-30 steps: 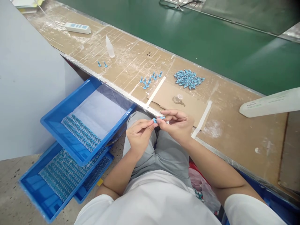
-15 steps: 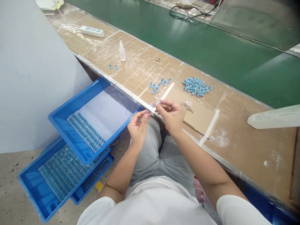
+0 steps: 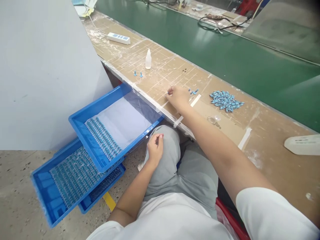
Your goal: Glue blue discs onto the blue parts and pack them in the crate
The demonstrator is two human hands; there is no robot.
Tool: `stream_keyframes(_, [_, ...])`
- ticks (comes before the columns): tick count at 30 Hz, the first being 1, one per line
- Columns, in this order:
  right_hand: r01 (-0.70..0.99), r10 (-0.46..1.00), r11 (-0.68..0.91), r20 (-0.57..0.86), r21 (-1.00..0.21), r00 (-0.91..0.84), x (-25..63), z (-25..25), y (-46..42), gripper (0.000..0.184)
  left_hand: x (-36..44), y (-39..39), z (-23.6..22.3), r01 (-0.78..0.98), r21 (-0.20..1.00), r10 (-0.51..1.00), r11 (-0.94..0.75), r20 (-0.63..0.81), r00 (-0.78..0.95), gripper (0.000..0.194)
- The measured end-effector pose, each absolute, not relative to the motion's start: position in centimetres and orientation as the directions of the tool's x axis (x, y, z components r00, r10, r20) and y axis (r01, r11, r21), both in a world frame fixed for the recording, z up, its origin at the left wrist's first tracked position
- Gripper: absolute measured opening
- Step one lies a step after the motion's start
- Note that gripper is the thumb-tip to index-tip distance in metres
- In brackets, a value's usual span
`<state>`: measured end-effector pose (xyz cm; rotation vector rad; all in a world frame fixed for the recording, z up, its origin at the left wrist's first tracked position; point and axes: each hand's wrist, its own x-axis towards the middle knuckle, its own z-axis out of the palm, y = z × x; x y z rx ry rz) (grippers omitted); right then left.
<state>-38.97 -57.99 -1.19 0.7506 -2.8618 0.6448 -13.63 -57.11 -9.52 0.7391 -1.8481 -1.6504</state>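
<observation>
On the table my right hand (image 3: 178,99) reaches in with thumb and forefinger pinched on a small blue part, of which only a speck shows at the fingertips. It covers most of a group of standing blue parts; a few blue parts (image 3: 194,91) peek out beside its knuckles. My left hand (image 3: 155,149) hovers over my knee, fingers curled and thumb against the forefinger; whatever it may hold is too small to make out. Further right lies a heap of blue parts (image 3: 226,101). Two blue parts (image 3: 138,73) stand near a small white dropper bottle (image 3: 148,60).
Left of my legs, stacked blue trays (image 3: 100,165) hold rows of small blue parts. A cardboard sheet (image 3: 225,128) taped to the table bears a clear blob (image 3: 213,119). There are also a power strip (image 3: 119,38), a large bottle (image 3: 303,145) and a green belt (image 3: 225,56).
My right hand has moved away from my left hand, forward over the standing blue parts. My left hand has dropped back over my knee. The view has shifted to the left.
</observation>
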Motion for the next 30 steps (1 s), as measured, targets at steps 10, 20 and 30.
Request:
stream_keyframes(10, [-0.511,-0.433,0.751,0.271,-0.419,-0.859,-37.4,-0.3,-56.5,0.040,-13.9,-57.3,-10.0,-0.051,0.986,-0.698,0.161,0.078,-0.712,0.025])
stream_keyframes(20, [-0.283,-0.178,0.884,0.292,-0.373,-0.940,-35.4,-4.0,-49.7,0.123,-14.5,-57.5,-10.7,-0.045,0.981,-0.674,0.188,0.095,-0.733,0.025])
stream_keyframes(30, [-0.296,-0.251,0.864,0.161,-0.408,-0.955,-41.6,-3.3,-51.7,0.131,-14.5,-57.3,-10.8,-0.048,0.980,-0.669,0.192,0.095,-0.737,0.025])
